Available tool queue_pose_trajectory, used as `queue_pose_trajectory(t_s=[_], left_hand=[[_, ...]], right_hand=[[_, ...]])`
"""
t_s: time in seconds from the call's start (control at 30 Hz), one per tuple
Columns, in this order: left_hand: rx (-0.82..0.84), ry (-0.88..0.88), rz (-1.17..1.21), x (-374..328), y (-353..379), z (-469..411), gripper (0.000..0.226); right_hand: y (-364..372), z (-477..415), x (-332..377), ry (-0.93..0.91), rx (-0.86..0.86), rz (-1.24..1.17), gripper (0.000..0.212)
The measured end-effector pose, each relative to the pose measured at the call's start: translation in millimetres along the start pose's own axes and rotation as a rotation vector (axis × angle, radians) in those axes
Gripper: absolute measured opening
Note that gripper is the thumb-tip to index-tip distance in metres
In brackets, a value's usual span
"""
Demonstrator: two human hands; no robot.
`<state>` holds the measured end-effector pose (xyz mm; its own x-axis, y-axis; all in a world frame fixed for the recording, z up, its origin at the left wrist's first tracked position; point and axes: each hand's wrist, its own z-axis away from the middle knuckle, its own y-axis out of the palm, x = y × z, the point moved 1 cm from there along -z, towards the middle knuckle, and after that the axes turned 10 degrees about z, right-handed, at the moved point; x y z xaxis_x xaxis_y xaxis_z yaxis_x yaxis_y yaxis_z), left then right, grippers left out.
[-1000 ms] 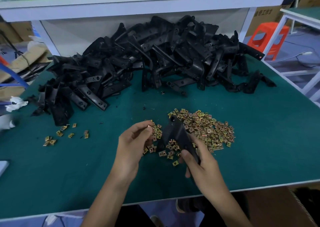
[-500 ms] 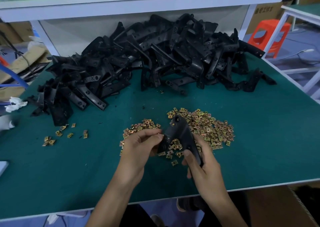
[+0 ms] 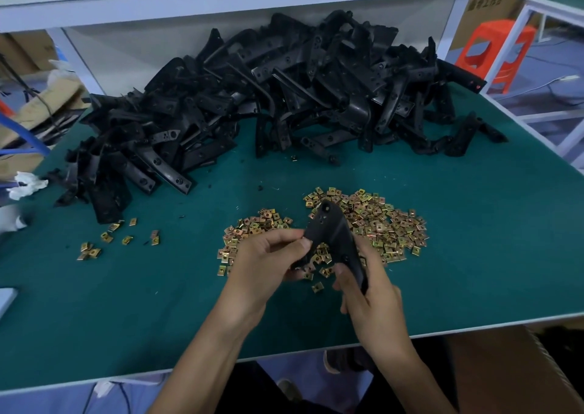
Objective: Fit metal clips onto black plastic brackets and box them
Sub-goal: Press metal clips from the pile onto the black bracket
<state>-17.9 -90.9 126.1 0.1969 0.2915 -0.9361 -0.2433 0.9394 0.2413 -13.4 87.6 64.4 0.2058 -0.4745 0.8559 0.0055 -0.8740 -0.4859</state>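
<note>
Black brackets heap on a dark green mat; the clips are brassy gold (some tinged reddish); an orange stool.

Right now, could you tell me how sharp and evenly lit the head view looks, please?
Head view: light falls soft and even on the table, no hard shadows; the bracket pile is so dark its parts merge; the metal clips glint; the left hand, right hand and held bracket look slightly soft; the frame sits tilted.
</note>
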Motion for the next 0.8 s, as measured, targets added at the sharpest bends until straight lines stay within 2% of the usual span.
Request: queue_pose_trajectory(t_s=[0.1, 0.17, 0.27, 0.33, 0.47, 0.53, 0.63, 0.7, 0.8], left_hand=[[0.048, 0.091, -0.106, -2, 4, -2, 0.022], [0.006, 0.239, -0.342, -2, 9, -3, 0.022], [-0.079, 0.565, -0.724, -1, 17, 2, 0.021], [-0.061, 0.656, -0.801, -1, 21, 3, 0.02], [-0.018, 0.578, -0.671, 4, 8, 5, 0.02], [0.011, 0.559, -0.834, 16, 1, 9, 0.018], [0.147, 0.519, -1.165, 39, 2, 13, 0.021], [0.163, 0.467, -1.236, 46, 4, 14, 0.025], [0.149, 0.453, -1.218, 45, 5, 15, 0.02]], right_hand=[[-1, 0, 2, 0.03, -0.046, -0.054, 0.045], [-3, 0, 1, 0.056, -0.07, -0.073, 0.05], [-5, 2, -1, 0.068, -0.105, -0.082, 0.046], [-5, 4, -2, 0.08, -0.125, -0.095, 0.045], [-6, 6, 0, 0.1, -0.179, -0.144, 0.044], [-7, 5, 1, 0.117, -0.203, -0.169, 0.042], [-8, 5, 3, 0.142, -0.202, -0.191, 0.041], [-8, 5, 4, 0.157, -0.182, -0.197, 0.042], [-7, 6, 2, 0.169, -0.163, -0.2, 0.046]])
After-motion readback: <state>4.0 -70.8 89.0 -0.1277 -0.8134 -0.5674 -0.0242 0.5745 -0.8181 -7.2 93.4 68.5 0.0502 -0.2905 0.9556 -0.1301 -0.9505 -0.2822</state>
